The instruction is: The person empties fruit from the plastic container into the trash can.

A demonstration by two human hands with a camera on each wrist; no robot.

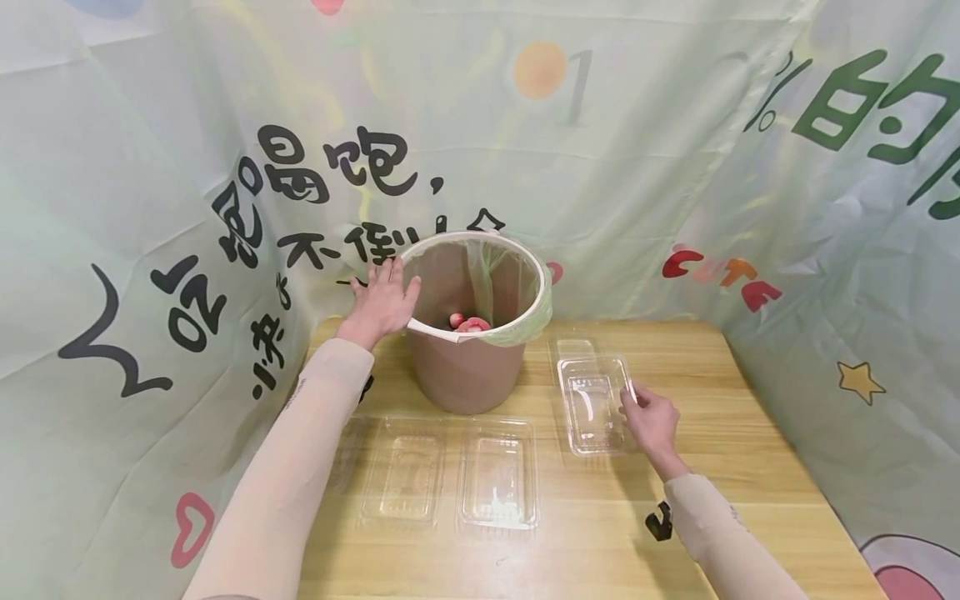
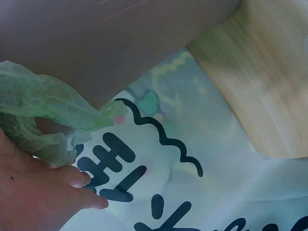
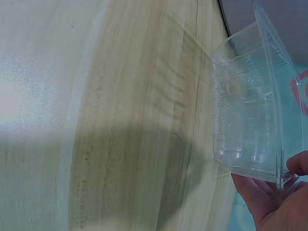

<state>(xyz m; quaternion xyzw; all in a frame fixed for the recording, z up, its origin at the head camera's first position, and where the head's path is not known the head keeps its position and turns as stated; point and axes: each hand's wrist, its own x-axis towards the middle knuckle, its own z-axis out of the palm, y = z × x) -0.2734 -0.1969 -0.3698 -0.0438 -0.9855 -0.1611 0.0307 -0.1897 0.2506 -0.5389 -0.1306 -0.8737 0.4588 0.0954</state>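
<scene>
A brown bin (image 1: 468, 375) with a white rim ring and a thin green liner bag (image 1: 528, 321) stands at the back of the table. My left hand (image 1: 381, 304) lies with spread fingers at the left side of its rim; in the left wrist view, gathered green bag film (image 2: 53, 103) is beside the fingers. Reddish round pieces (image 1: 472, 323) show inside the bin. To the right of the bin, my right hand (image 1: 652, 421) pinches the right edge of a clear plastic container (image 1: 592, 404). The right wrist view shows this container (image 3: 248, 110) raised over the table, thumb on its rim.
Two more clear containers, one at the left (image 1: 405, 479) and another beside it (image 1: 498, 483), lie on the wooden table (image 1: 600, 533) in front of the bin. Another clear piece (image 1: 576, 343) lies behind the held container. Printed cloth walls (image 1: 615, 192) enclose the table's back and sides.
</scene>
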